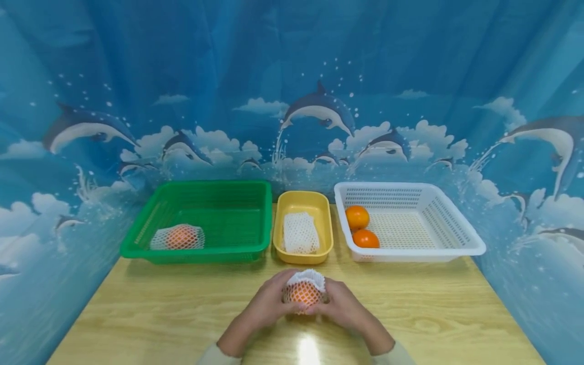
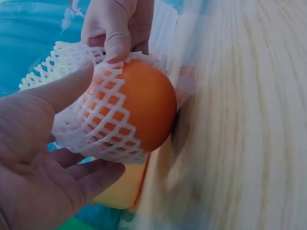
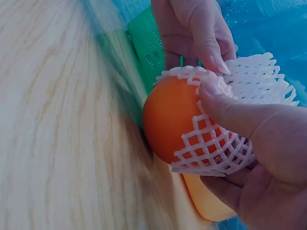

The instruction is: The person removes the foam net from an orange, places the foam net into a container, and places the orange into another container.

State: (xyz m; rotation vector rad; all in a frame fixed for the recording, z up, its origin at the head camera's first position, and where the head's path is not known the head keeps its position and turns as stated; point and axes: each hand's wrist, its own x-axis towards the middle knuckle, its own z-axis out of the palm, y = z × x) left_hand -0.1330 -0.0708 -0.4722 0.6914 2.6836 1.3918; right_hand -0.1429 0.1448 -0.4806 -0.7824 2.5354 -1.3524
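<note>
Gripping with left hand (image 1: 272, 301) and right hand (image 1: 342, 305) one round, smooth orange fruit (image 2: 153, 105), partly wrapped in white foam-mesh sleeve (image 2: 103, 120). Pressing both thumbs on the mesh, tips near each other; curling the other fingers beneath, so pinching sleeve and fruit from either side. Showing bare skin toward the table; trailing loose mesh past the fingers on the far side. Cannot tell whether touching the wood. Below and around the fingers: pale wood-grain tabletop (image 1: 438, 304). Straight beyond the fingertips: yellow rounded plastic tray (image 1: 303, 258), holding flattened white foam mesh (image 1: 300, 233). Beyond and right of the right fingers: white rectangular perforated plastic basket (image 1: 406, 228), holding two bare orange fruits (image 1: 357, 217) on the side nearest the fingers. Beyond and left of the left fingers: green rectangular plastic basket (image 1: 223, 218), holding one mesh-wrapped orange fruit (image 1: 181, 236). Farthest from the fingers: blue dolphin-print curtain (image 1: 292, 50).
</note>
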